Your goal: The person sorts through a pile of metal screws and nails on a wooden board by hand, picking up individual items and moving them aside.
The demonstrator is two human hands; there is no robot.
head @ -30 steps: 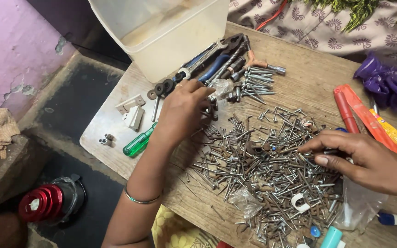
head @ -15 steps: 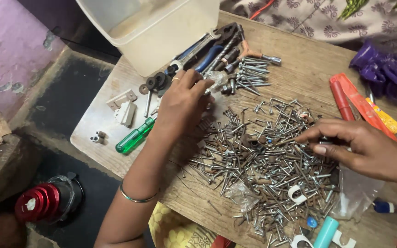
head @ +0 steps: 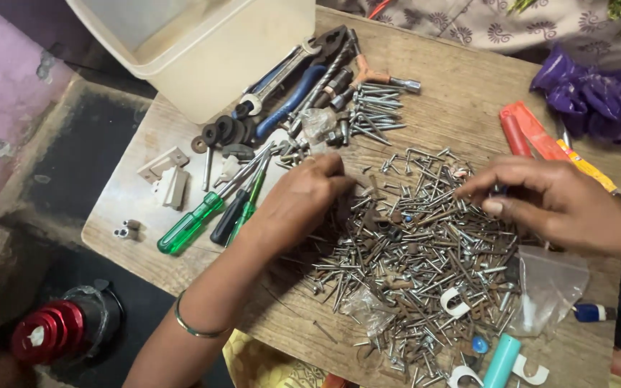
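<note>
left hand [head: 303, 197]: on nail pile's [head: 425, 266] left edge, grip curled, can't tell if holding
right hand [head: 548, 201]: pile's right side, fingertips pinched narrow, contents unclear

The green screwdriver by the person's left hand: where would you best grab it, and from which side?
Probably by the translucent green handle of the green screwdriver, coming from above on the table's left side. The handle is the thick part and lies flat and bare near the edge, while its thin shaft runs up beside a darker screwdriver toward the left hand.
</note>
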